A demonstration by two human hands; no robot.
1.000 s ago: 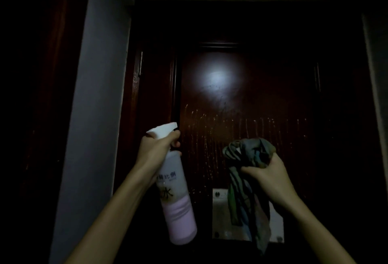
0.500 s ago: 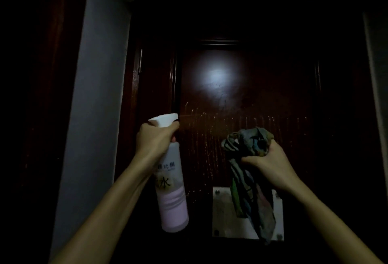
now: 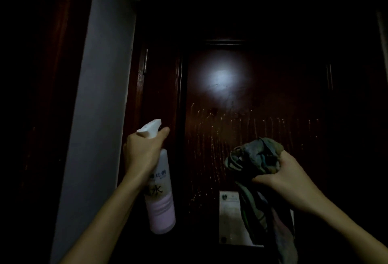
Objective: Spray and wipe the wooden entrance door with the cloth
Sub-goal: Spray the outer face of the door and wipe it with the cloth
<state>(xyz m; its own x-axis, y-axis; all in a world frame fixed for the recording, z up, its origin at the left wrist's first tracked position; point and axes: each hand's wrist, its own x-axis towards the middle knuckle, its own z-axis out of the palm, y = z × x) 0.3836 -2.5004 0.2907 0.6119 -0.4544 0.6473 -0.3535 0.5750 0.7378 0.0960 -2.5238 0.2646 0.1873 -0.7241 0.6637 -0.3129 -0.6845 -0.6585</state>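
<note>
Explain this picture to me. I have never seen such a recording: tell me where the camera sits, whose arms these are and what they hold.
There is no machine here. A person wears one camera on the head, looking forward and down, so the two bare arms reaching in from below are the wearer's own. The left hand grips a white and pink bottle at its neck, just under the spray head, which points toward the door. The right hand holds a bunched cloth with its tail hanging down. Thin wet runs streak the dark wooden door below a bright glare. A pale notice sits low on the door, partly behind the cloth. The scene is very dim.
</note>
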